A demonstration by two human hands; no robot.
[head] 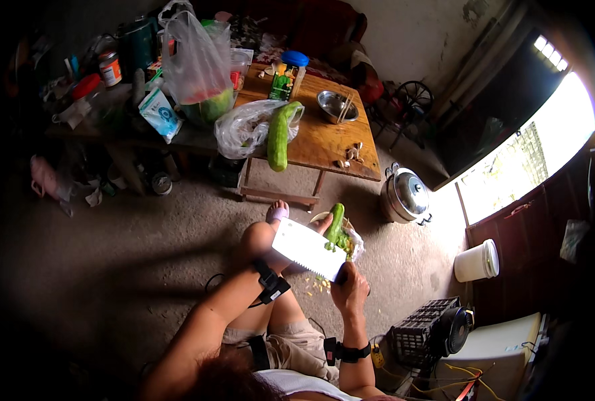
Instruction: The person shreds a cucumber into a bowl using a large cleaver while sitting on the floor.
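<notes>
My right hand [350, 290] grips the dark handle of a broad cleaver [305, 248]. Its bright blade lies slantwise in front of me, with a toothed stretch on the edge nearer my body. Mostly hidden behind the blade, my left hand [322, 225] holds a green gourd or cucumber [335, 223], its thumb along the side. Shreds of green peel [331, 246] sit where the blade meets the gourd. Beneath them is a lined waste bin [358, 243] with green and yellowish scraps inside. Small yellow scraps [318, 284] are scattered on the floor below the cleaver.
A wooden table [322, 143] carries another long green gourd [278, 138], plastic bags [192, 65], garlic [352, 153] and a steel bowl [333, 104] with chopsticks. At right stand a lidded steel pot [407, 193], a white bucket [475, 260] and a plastic crate [420, 331].
</notes>
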